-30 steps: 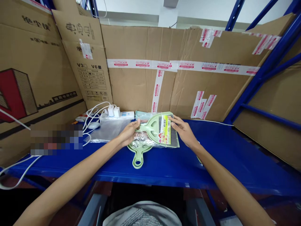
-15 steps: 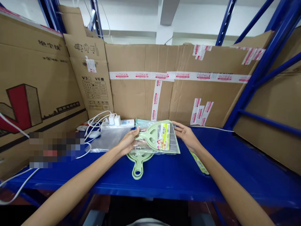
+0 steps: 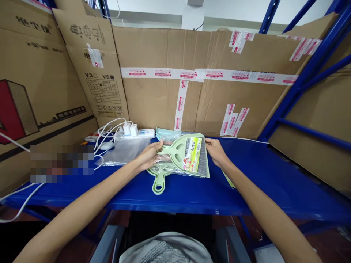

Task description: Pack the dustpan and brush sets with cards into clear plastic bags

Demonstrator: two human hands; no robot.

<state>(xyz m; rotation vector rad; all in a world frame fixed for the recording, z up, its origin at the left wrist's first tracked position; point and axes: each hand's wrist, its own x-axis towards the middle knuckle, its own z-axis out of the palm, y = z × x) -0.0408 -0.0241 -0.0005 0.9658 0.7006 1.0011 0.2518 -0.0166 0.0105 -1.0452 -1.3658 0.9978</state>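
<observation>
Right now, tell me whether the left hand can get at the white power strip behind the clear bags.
Probably yes. The left hand holds the green dustpan set, and the power strip lies just beyond it on the blue shelf, with only flat clear bags between.

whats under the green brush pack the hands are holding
Under the brush pack a green dustpan lies on the blue shelf, its handle loop poking out toward the person. The pack hides most of the pan.

Blue metal shelf carries a green brush-and-dustpan set in clear wrap, a clear plastic bag, white power strip with cables, white mouse.
</observation>
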